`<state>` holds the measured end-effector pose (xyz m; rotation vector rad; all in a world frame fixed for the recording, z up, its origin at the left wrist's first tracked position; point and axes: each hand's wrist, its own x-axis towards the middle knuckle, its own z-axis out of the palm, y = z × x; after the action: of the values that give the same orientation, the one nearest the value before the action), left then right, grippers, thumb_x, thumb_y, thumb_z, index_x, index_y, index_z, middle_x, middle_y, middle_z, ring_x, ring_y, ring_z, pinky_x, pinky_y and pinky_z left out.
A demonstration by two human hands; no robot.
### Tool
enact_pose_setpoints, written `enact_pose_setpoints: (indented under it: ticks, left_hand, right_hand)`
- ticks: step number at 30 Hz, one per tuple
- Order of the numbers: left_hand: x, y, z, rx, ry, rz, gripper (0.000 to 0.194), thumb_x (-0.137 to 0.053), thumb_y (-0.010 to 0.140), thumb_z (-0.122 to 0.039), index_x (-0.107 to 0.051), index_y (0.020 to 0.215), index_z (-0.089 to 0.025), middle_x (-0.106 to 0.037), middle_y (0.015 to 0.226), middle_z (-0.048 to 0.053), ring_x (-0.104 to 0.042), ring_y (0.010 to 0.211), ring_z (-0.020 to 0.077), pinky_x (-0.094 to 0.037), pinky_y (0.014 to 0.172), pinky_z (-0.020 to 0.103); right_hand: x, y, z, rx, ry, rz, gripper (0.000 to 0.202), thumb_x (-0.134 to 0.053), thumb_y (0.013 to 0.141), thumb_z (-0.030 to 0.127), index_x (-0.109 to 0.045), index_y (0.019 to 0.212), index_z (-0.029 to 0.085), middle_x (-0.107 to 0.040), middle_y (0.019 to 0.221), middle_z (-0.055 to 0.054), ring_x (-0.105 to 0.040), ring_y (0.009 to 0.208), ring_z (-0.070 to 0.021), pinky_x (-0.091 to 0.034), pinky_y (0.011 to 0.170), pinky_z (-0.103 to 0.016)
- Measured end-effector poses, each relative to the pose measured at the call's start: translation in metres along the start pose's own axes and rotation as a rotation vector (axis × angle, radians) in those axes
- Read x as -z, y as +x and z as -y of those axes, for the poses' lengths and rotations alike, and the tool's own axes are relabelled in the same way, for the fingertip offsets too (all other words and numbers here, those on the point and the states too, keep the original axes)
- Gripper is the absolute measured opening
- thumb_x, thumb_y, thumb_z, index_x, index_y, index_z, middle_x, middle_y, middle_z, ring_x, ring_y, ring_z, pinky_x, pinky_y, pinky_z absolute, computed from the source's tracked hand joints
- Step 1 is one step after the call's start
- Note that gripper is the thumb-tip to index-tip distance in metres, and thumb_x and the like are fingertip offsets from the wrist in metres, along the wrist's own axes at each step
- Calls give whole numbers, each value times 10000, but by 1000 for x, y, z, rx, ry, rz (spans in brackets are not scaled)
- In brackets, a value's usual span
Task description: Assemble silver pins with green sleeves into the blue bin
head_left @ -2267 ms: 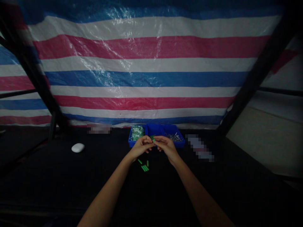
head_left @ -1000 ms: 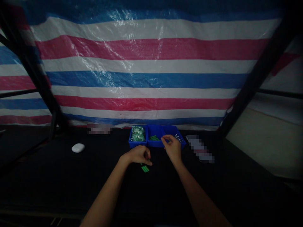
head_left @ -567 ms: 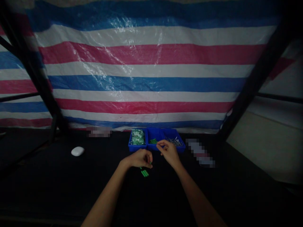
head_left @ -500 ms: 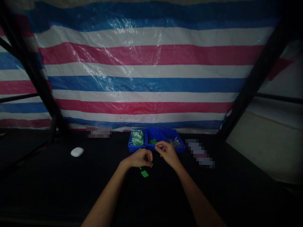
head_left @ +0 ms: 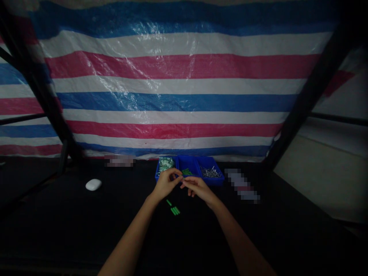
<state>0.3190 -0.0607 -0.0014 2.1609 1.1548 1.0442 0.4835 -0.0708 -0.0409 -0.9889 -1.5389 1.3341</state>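
Observation:
My left hand and my right hand meet fingertip to fingertip just in front of a blue divided bin. Both are closed in a pinch; whatever sits between the fingers is too small and dark to make out. Behind them, the bin's left compartment holds clear bags of green items. Loose green pieces lie in the middle compartment, and thin silvery metal pieces fill part of the right one. Below my hands, several short green sticks lie on the black table, one apart from the others.
A white rounded object rests on the black table to the left. Blurred-out items lie at the back left and right of the bin. A striped plastic sheet hangs behind, between dark metal posts.
My left hand has moved up and away from the green sticks to the bin's front. My right hand has shifted slightly left and down, and the fingertips now meet.

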Motion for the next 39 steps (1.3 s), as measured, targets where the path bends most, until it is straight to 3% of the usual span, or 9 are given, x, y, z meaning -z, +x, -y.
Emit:
enact_pose_setpoints:
  ticks: [6, 25, 31, 34, 39]
  left_hand:
    - [-2, -1, 1, -45, 28, 20, 260, -482, 792, -340, -633, 903, -160, -633, 856, 55, -517, 666, 126, -392, 612, 240]
    - [-10, -2, 0, -21, -25, 46, 240, -511, 774, -327, -634, 891, -158, -653, 840, 41, -547, 662, 119, -392, 591, 223]
    - [-7, -1, 0, 0, -69, -22, 302, -540, 747, -307, -578, 1011, -166, -633, 908, 47, -548, 694, 121, -387, 560, 211]
    - [-7, 0, 3, 33, -69, -61, 277, -489, 776, -352, -607, 926, -150, -636, 828, 48, -544, 665, 122, -376, 543, 212]
    - [-10, 1, 2, 32, -113, 3, 283, -502, 762, -386, -621, 773, -130, -639, 716, 38, -553, 636, 122, -391, 566, 218]
  right_hand:
    - [2, 1, -4, 6, 53, -88, 350, -556, 697, 434, -597, 919, 167, -667, 769, -47, -473, 403, -60, -322, 357, -164]
    - [3, 1, -4, 10, 62, 8, 255, -575, 685, 381, -605, 815, 164, -651, 742, -25, -471, 434, -60, -319, 370, -156]
    - [4, 4, -7, 43, 73, -87, 244, -583, 682, 363, -573, 823, 164, -639, 699, -12, -450, 405, -53, -309, 366, -159]
    - [3, 4, -9, 80, 40, -119, 265, -597, 669, 369, -569, 830, 160, -642, 701, -21, -460, 402, -60, -316, 361, -166]
    - [2, 7, -13, 181, -66, -158, 255, -608, 664, 368, -599, 797, 151, -631, 704, -23, -474, 407, -66, -362, 374, -188]
